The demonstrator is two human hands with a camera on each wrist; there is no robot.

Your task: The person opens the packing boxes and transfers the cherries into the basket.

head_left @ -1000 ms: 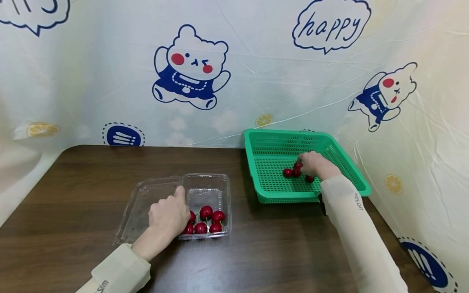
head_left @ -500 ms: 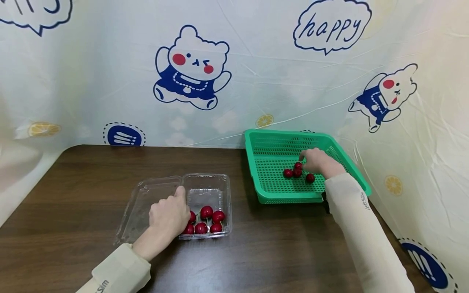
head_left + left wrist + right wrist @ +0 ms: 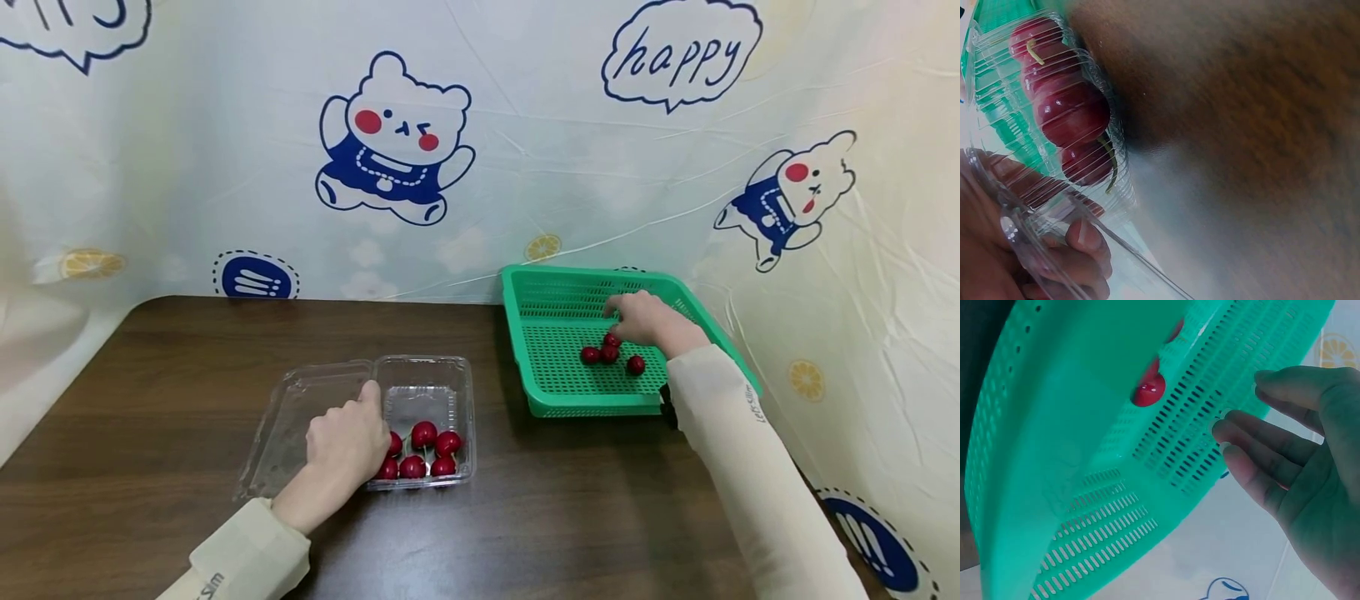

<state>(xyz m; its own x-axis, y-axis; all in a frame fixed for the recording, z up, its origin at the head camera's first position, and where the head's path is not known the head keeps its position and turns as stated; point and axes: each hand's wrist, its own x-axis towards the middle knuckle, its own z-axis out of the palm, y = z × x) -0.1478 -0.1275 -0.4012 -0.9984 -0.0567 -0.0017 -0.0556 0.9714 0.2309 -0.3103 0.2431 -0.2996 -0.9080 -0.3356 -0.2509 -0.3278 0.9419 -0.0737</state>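
My left hand grips the hinge side of a clear plastic clamshell container, whose lid lies folded open to the left. In the left wrist view, curled fingers show at the plastic edge. Several dark red cherries, some with stems, sit in the near half of the container; my hand partly covers those at the left. Over the green basket hovers my right hand, fingers loosely bent and holding nothing. Below it, several cherries lie on the basket floor, one cherry apart from the others.
The brown wooden table carries both containers, with a gap between them. A patterned curtain hangs right behind the table and along its right side, close to the basket.
My right hand has lifted slightly up from the basket cherries, and its fingers have spread a little, uncovering the separate cherry. The left hand and the clamshell container stay in place.
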